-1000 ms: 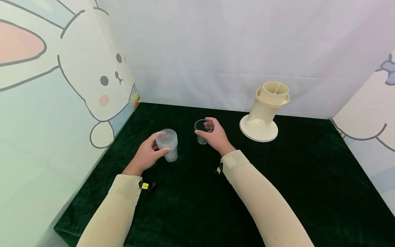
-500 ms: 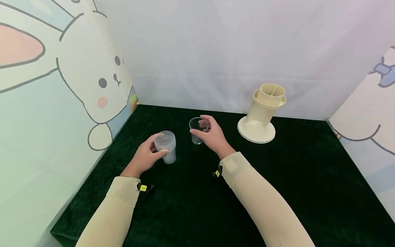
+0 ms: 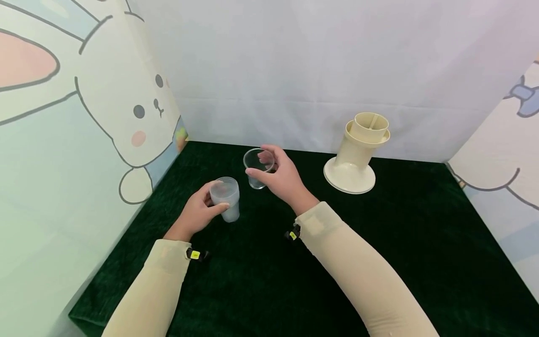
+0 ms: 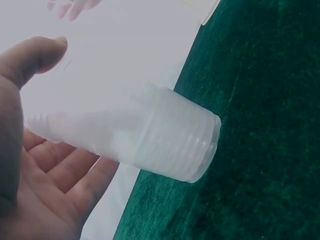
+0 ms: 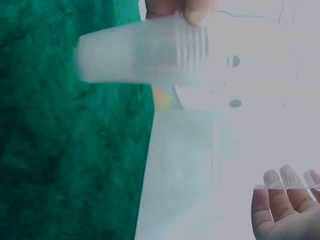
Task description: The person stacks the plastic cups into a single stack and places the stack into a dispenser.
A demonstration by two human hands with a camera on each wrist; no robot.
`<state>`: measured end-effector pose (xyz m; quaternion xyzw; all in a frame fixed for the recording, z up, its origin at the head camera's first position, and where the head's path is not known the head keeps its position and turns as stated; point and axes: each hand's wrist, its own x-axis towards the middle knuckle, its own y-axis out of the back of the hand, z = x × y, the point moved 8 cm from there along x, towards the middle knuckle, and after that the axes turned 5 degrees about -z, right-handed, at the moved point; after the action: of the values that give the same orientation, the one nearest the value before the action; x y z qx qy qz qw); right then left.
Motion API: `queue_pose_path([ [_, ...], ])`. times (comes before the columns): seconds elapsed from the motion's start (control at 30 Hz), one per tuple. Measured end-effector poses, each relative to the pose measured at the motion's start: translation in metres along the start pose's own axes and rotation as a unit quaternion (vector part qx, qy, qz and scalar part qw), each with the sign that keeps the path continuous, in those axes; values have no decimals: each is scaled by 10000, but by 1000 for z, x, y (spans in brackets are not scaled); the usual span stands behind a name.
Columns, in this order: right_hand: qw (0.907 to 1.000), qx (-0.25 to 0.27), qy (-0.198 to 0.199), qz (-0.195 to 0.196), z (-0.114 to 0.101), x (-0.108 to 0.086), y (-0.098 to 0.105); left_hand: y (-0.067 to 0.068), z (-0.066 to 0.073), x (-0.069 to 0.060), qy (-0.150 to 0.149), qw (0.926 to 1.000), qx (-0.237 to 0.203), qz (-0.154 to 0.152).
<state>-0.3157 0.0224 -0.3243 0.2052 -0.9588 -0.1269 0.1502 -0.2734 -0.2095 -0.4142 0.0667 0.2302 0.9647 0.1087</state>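
My left hand [image 3: 195,213] grips a stack of clear plastic cups [image 3: 231,210], thumb on the near side and fingers round the far side. In the left wrist view, the nested cups [image 4: 175,135] show their ridged lower end over the green cloth; I cannot tell if they touch it. My right hand [image 3: 284,178] holds a single clear plastic cup [image 3: 255,181] near its rim, between thumb and fingers, mouth up. This cup is behind and to the right of the stack, apart from it. Only its faint edge shows in the right wrist view, by the right hand [image 5: 290,215].
A cream tube-shaped stand [image 3: 355,152] with a wide round base stands at the back right of the table. Dark green cloth [image 3: 269,281] covers the tabletop. A white curtain [image 3: 294,70] hangs behind, and a rabbit-print panel [image 3: 113,93] stands on the left.
My right hand has moved left and a little upward in view with the single cup, closer to the stack. My left hand with the stack has stayed almost still.
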Motion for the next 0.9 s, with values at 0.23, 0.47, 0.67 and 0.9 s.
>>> queue_pose_path([
  [0.23,9999,-64,21,-145,-21,4,-10,-1,-1,1,-23,10000,-29,-25],
  [0.47,9993,241,-55,-297,-35,13,-24,0,0,-1,92,9999,-75,-5],
  [0.67,9984,233,2,-517,-46,18,-35,-1,-1,0,125,9998,-155,-55],
  [0.9,9970,146,9,-759,-53,24,-47,-1,-3,2,191,9997,-151,-74],
])
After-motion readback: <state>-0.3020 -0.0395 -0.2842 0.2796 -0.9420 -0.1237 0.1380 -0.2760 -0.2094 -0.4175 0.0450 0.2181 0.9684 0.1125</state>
